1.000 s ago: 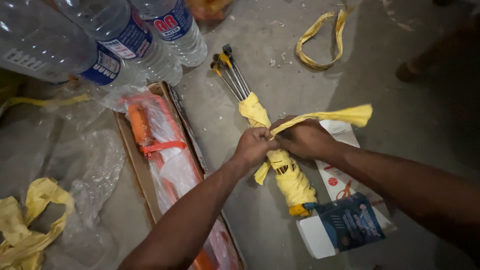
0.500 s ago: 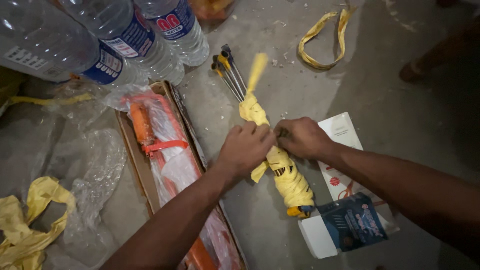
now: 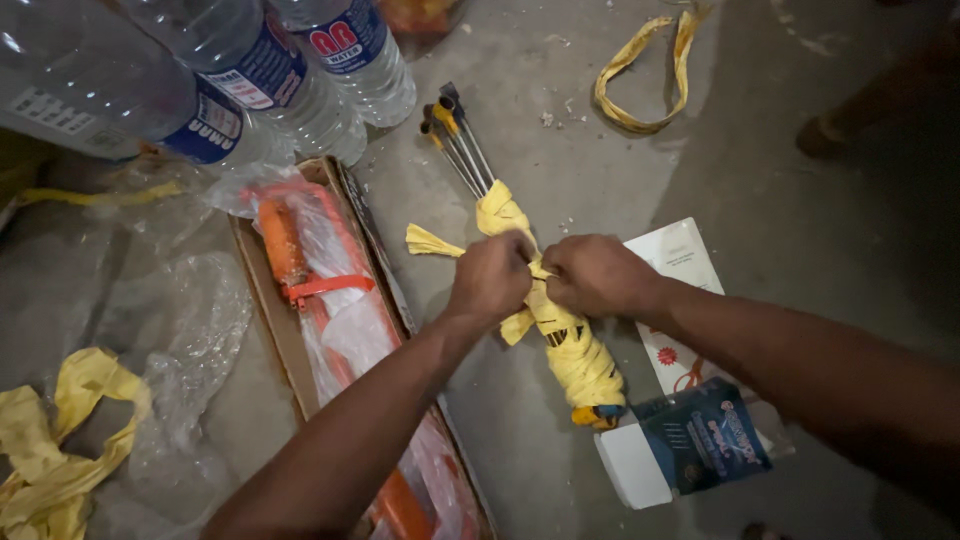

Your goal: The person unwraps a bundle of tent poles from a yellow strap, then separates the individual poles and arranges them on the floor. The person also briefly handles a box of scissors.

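Note:
A bundle of thin metal rods point(image 3: 462, 150) lies on the concrete floor, wrapped along most of its length in yellow cloth strip point(image 3: 578, 358). My left hand point(image 3: 492, 276) pinches a loose end of the yellow strip point(image 3: 432, 242), which sticks out to the left. My right hand point(image 3: 596, 274) grips the strip at the middle of the bundle, right beside the left hand. The rods' capped tips poke out at the top, and a blue and yellow end shows at the bottom.
An open cardboard box point(image 3: 262, 300) holds an orange tool in clear plastic. Several water bottles point(image 3: 250, 70) lie at the upper left. A white leaflet point(image 3: 676, 260) and a small blue box point(image 3: 700, 440) lie at the right. Loose yellow strips point(image 3: 640, 70) and crumpled plastic point(image 3: 190, 330) lie around.
The loose end of the yellow strip went from the right side, up over the bundle, to the left side. My left hand now holds that end.

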`<state>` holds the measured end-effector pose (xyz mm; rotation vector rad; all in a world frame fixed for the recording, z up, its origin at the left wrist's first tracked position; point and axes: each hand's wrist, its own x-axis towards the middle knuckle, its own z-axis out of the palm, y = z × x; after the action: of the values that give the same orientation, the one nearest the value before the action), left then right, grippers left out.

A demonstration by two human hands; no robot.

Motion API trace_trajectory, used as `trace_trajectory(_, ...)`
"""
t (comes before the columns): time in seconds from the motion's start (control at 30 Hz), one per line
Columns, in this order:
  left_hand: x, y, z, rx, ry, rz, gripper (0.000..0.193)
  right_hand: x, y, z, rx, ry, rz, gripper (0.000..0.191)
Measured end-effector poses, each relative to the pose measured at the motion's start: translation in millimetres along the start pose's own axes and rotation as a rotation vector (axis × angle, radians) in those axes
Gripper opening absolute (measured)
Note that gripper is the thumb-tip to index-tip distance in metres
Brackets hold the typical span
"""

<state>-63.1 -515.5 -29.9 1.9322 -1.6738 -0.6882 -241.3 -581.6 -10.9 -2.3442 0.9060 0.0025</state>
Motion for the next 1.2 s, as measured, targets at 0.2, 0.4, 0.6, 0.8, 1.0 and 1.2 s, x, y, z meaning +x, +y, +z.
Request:
trace_trajectory(0.2, -1.6, 22.2, -24.7, -0.163, -0.075, -0.103, 0.033, 12.2, 35.5, 18.1, 0.167, -0.094, -0.045, 0.031)
trace_trajectory(0.4, -11.7, 16.3, -37.1, -0.278, -0.154, 0.013, 0.026, 4.7, 60.6, 24.2, 1.109, -0.370, 0.387, 0.027)
trace_trajectory(0.6, -0.5, -32.7, -15.0, -0.437, -0.211, -0.114, 0.034, 0.2, 36.9, -70.3, 1.625, -0.885, 0.059, 0.037)
trace_trajectory(0.8, -5.7, -40.3, 8.7, -0.698, -0.384, -0.191, 0.049, 5.8, -5.9, -77.2, 0.548, -0.143, 0.112, 0.033)
trace_trajectory(1.0, -10.3, -26.2, -6.1, -0.746, -0.380, -0.161, 0.052, -5.1, -12.5, -26.5, 0.104, -0.055, -0.130, 0.054)
trace_trajectory(1.2, -22.2, -39.0, 4.5, -0.872, -0.337, -0.190, 0.060, 7.1, -23.7, -27.9, 0.129, -0.104, 0.016, 0.041)
